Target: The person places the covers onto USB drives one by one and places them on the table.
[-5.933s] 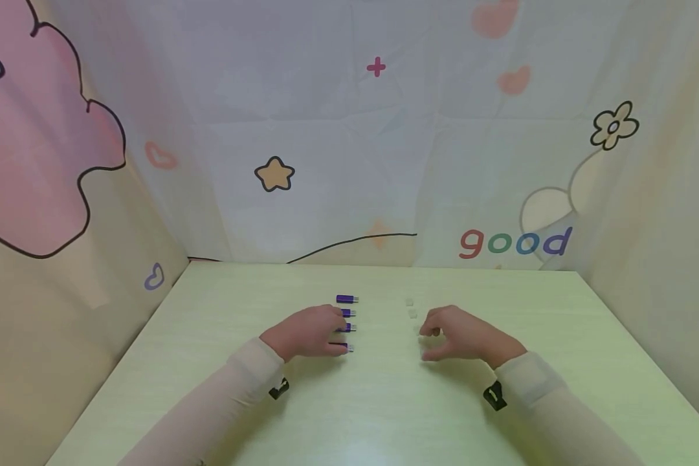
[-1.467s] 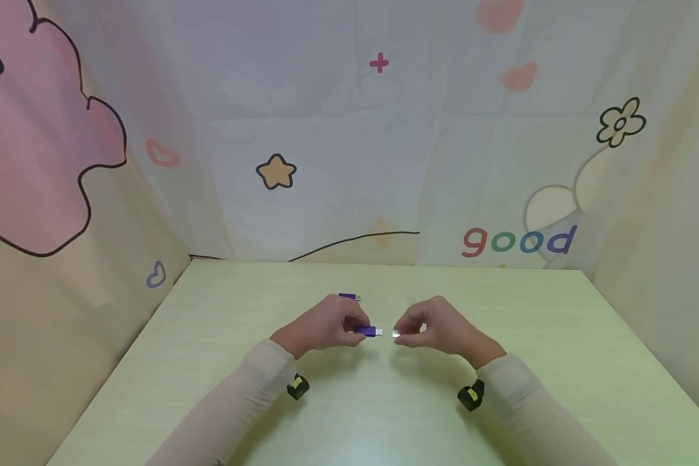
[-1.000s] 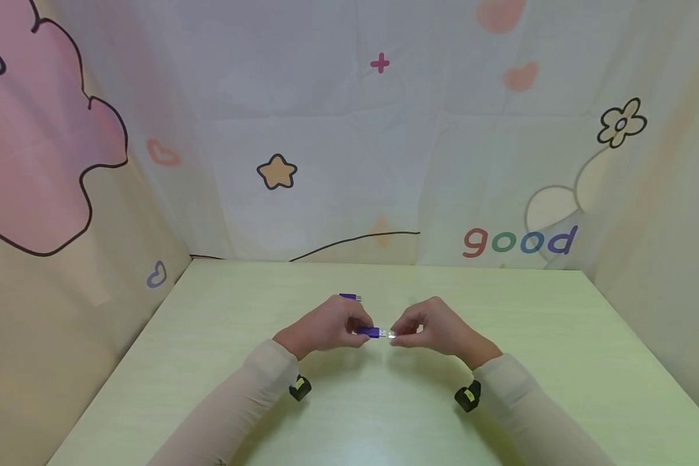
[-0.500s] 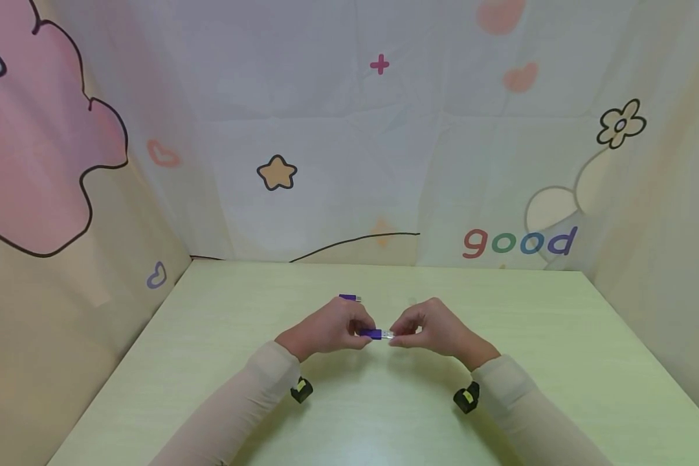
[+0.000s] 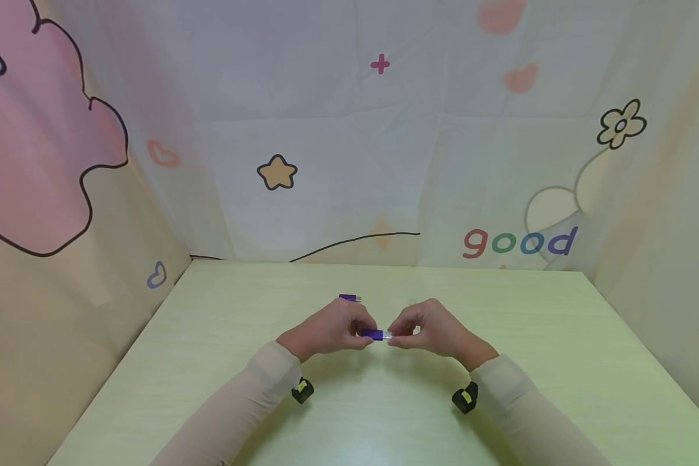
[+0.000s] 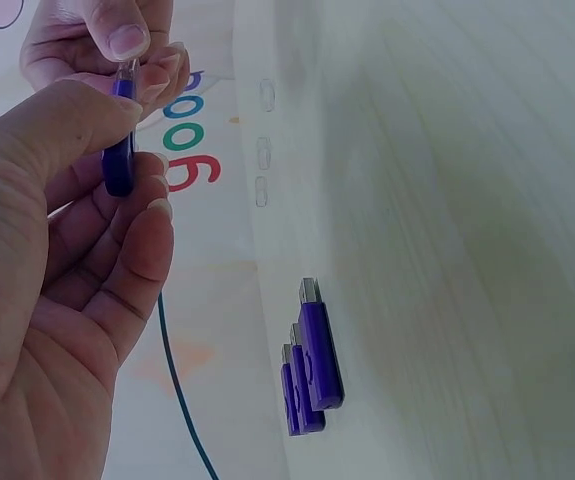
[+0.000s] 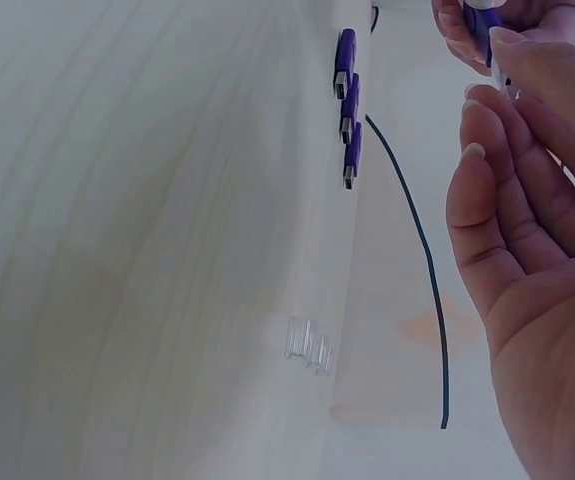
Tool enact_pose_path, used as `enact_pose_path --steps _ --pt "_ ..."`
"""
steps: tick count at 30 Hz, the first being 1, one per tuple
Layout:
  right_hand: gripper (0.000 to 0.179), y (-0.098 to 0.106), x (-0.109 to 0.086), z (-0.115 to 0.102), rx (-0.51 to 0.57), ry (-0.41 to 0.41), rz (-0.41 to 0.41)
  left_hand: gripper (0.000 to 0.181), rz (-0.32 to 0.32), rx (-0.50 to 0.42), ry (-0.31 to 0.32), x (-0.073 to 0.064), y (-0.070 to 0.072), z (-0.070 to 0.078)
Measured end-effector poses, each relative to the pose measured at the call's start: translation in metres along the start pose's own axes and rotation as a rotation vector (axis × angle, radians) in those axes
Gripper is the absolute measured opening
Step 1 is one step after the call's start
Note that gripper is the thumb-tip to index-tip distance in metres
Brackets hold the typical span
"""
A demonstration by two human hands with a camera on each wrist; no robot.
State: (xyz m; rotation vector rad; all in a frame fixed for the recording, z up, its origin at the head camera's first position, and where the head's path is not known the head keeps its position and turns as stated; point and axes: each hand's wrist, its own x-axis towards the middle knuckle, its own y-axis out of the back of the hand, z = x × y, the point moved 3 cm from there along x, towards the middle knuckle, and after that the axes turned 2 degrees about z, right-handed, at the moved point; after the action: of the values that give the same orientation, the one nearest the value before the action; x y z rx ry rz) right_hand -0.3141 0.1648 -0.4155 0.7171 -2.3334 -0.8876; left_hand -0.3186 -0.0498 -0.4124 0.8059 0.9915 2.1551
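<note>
L hand (image 5: 333, 329) has a purple USB stick (image 5: 373, 334) pinched btwn thumb & fingers, gripping the body nr its blunt end. R hand (image 5: 435, 330) pinches a small clear cap (image 6: 126, 70) at the stick's metal plug; plug end sits at/in the cap, can't tell if fully seated. Stick is up off the table (image 5: 378, 421), in the gap btwn both hands, roughly centre in head view. Long axis runs L–R, approx. level there; plug points to person's R, blunt end to L.

Further out: 3 more sticks (image 6: 320, 355) lie flat on table beyond L hand, one behind another, near each other. Long axes L–R too, approx. parallel, plugs facing R; head view shows only the farthest, rest hidden by the hand. To their R, well apart, 3 loose caps (image 6: 263, 153) in a similar row, v. faint in head view.

Pale sleeves (image 5: 233, 404) on both arms, blk wrist units (image 5: 303, 390) at the cuffs. Behind table: printed cloth (image 5: 338, 90) w/ star, flower, hearts, "good" lettering.
</note>
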Motion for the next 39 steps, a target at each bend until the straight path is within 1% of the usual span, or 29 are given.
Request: enact_pose_path --steps 16,25,33,39 --pt "0.008 -0.0019 0.0021 0.0002 -0.013 -0.008 -0.006 0.008 -0.014 -0.005 0.026 -0.0009 -0.0001 0.0001" --pt "0.009 -0.0029 0.0036 -0.0001 -0.019 0.006 -0.01 0.011 -0.014 -0.007 0.016 -0.0008 -0.0008 -0.0001" --pt "0.009 -0.0041 0.0044 -0.0002 -0.025 0.011 -0.01 0.01 -0.023 0.051 -0.007 -0.0002 -0.0016 0.0016" --pt "0.007 -0.0067 0.0049 0.0014 -0.039 0.024 -0.001 0.009 -0.044 0.087 -0.011 0.0008 -0.0031 0.003"
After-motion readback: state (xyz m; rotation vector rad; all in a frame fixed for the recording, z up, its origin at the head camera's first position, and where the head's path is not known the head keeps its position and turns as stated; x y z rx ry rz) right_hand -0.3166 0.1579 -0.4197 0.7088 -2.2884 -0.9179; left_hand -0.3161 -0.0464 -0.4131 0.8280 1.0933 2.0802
